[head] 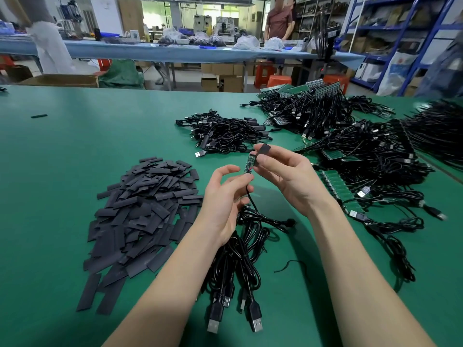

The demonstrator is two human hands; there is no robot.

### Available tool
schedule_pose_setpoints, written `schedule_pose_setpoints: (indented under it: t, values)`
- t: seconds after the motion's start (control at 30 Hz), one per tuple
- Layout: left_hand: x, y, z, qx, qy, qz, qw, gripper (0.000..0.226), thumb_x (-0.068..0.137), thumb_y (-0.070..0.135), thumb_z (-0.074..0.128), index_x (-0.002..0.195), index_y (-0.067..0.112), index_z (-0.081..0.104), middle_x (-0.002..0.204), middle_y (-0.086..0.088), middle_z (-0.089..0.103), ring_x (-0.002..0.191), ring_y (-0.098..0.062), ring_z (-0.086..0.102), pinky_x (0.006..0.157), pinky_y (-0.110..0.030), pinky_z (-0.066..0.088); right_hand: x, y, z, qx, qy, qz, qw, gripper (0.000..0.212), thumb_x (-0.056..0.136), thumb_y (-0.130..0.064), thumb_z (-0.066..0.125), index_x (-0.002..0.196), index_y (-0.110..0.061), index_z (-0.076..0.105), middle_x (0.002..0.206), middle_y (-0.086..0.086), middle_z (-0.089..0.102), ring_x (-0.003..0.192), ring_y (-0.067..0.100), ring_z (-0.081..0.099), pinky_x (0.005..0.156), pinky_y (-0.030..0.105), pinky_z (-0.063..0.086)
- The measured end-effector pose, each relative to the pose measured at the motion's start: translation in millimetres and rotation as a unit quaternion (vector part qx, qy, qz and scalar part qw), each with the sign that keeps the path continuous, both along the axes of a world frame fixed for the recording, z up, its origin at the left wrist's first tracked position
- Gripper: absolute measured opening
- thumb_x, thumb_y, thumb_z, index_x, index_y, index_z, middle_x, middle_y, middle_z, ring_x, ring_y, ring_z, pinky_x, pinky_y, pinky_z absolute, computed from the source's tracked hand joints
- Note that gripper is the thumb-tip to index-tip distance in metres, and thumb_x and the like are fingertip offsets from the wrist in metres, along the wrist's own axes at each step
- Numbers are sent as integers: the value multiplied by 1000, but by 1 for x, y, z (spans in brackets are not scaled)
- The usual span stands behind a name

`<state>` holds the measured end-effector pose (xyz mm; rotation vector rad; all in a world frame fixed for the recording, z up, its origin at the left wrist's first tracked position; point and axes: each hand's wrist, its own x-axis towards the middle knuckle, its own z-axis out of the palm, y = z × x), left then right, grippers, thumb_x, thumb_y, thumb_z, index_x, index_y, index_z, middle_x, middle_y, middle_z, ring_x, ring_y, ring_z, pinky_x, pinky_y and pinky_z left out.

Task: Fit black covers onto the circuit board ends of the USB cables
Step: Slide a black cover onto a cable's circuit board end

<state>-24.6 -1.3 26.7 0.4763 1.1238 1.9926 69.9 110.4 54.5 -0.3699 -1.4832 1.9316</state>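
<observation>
My left hand (225,196) pinches the lower end of a small circuit board (249,164), held upright above the green table (62,146). Its black cable (251,201) hangs down into a bundle of USB cables (240,259) that the same hand also holds. My right hand (283,171) pinches a flat black cover (264,149) just above and to the right of the board's top end. Cover and board are close together; the cover is not over the board. A heap of loose black covers (142,214) lies to the left.
A pile of covered cables (225,132) lies behind my hands. Large heaps of cables with bare green boards (363,151) fill the right side. USB plugs (235,319) lie near the front edge. A person (278,20) stands at a far blue table.
</observation>
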Motion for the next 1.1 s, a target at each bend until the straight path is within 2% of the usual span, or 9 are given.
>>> schedule_pose_setpoints:
  t: [0.13,0.33,0.53,0.9,1.1]
  values:
    - [0,-2,3,7,-17,-29,999,26,91,-1,65,106,15,52,82,-2,68,63,-12,59,47,-19,37,5,3,2,-34,33,-5,999,25,75,-8,74,100,-9,75,97,6,77,91,12,72,84,20,55]
    - [0,-3,3,3,5,-65,998,23,93,2,62,104,16,48,77,1,70,58,-10,56,47,-17,36,11,6,5,-47,60,-16,997,17,73,-8,75,87,-15,81,93,5,78,86,12,73,81,18,55]
    - [-1,-4,1,15,16,-76,997,18,96,3,57,103,16,46,74,0,69,56,-9,51,48,-17,36,11,5,6,-20,43,-22,999,20,72,-8,75,92,-10,77,91,6,78,84,11,73,80,18,56]
    - [0,-4,-1,33,59,-69,995,27,93,-3,60,104,18,46,77,-2,69,58,-8,48,53,-18,35,19,8,16,21,-22,-45,999,28,69,-9,79,96,-4,75,87,8,76,82,14,71,80,20,57]
    - [0,-6,-3,43,86,-103,990,27,93,-5,59,104,16,46,78,-5,70,58,-9,48,53,-16,38,30,15,19,-12,-68,14,998,16,67,-13,79,83,-12,82,88,5,76,82,10,71,75,17,56]
